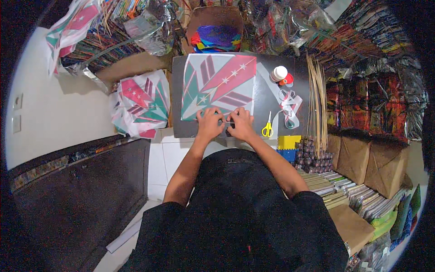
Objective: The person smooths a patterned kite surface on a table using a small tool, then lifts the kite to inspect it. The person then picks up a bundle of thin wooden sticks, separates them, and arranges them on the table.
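Both left hand (pixel 211 122) and right hand (pixel 240 123) curl, equally close, at the patterned sheet's (pixel 216 90) near edge; its starred band (pixel 229 76) slants far-right; I can't tell what's pinched.

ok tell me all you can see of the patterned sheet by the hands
The patterned sheet looks thin, papery and roughly square, pale with red, green and maroon shapes and white stars along a slanting red band. It lies spread on the dark table, left hand and right hand at its near edge, exact contact unclear.
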Demonstrator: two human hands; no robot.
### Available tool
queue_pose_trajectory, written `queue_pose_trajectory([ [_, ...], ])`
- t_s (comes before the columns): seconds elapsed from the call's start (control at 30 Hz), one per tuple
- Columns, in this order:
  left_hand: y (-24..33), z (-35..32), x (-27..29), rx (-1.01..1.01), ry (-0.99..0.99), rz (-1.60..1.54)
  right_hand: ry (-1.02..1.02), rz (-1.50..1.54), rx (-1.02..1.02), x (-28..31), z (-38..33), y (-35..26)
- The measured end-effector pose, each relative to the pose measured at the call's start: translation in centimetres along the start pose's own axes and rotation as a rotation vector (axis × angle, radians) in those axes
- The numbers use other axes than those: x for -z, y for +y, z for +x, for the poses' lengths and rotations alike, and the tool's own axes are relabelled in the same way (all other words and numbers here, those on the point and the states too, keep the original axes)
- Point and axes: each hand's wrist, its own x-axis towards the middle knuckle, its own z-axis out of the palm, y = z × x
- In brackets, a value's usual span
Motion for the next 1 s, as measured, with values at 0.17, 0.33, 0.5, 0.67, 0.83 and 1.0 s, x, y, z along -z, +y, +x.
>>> queue_pose_trajectory([
  [0.17,0.3,0.1,0.2,0.004,0.008,0.012,-0.035,-0.044,0.000,-0.2,0.4,-0.2],
  [0.33,0.5,0.1,0.5,0.009,0.020,-0.023,-0.068,-0.039,0.003,0.1,0.4,-0.5],
  [0.5,0.3,0.1,0.3,-0.012,0.043,-0.002,0.007,-0.063,-0.011,0.0,0.0,0.4],
  [0.67,0.3,0.1,0.4,0.000,0.035,-0.018,0.003,-0.032,-0.014,0.4,0.0,0.2],
  [0.83,0.5,0.2,0.5,0.026,0.003,-0.038,-0.015,-0.046,0.001,0.2,0.0,-0.4],
  [1.0,0.4,0.2,0.5,0.007,0.027,-0.028,0.034,-0.059,-0.012,0.8,-0.5,0.2],
])
